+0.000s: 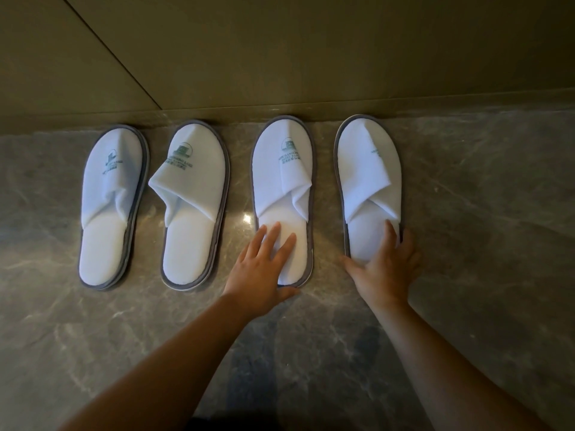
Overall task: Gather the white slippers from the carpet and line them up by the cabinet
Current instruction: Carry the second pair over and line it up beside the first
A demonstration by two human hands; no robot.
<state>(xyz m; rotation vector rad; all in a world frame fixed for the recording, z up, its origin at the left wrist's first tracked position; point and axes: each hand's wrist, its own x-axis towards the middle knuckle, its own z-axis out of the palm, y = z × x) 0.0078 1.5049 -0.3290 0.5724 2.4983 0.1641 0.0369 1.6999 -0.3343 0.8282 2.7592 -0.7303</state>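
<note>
Several white slippers with grey soles lie side by side on the marble floor, toes against the cabinet base (280,73). From the left they are the far-left slipper (109,194), the second slipper (194,185), the third slipper (277,181) and the far-right slipper (364,172). My left hand (261,275) lies flat on the third slipper's heel, fingers spread, thumb at the heel rim. My right hand (385,269) spans the far-right slipper's heel, thumb on its left edge and fingers on its right edge.
The grey veined marble floor (485,219) stretches to the right of the row and toward me. The olive cabinet front rises straight behind the toes. No carpet is in view.
</note>
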